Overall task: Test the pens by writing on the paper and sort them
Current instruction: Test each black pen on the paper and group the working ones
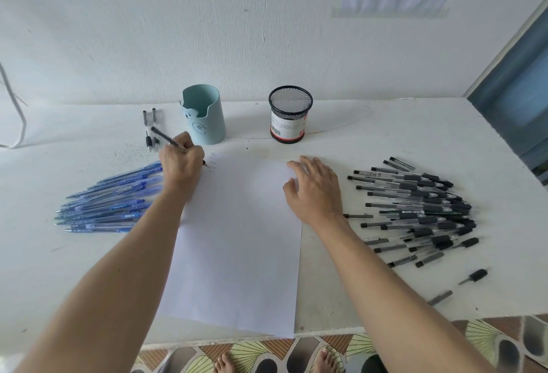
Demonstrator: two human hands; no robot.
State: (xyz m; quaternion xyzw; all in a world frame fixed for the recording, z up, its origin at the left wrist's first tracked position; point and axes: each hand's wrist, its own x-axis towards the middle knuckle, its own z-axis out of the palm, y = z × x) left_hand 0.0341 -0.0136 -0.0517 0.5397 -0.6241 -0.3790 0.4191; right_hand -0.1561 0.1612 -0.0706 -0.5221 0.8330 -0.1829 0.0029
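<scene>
White paper lies mid-table between the blue pens and the black pens. My right hand rests flat on its top edge, fingers straight and spread — good, it pins the sheet. My left hand pinches a black pen, tip at the top-left corner by faint test marks — I'd stroke short, light, on a fresh spot.

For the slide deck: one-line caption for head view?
Left hand tests a black pen on the paper while right hand presses it flat.
</scene>
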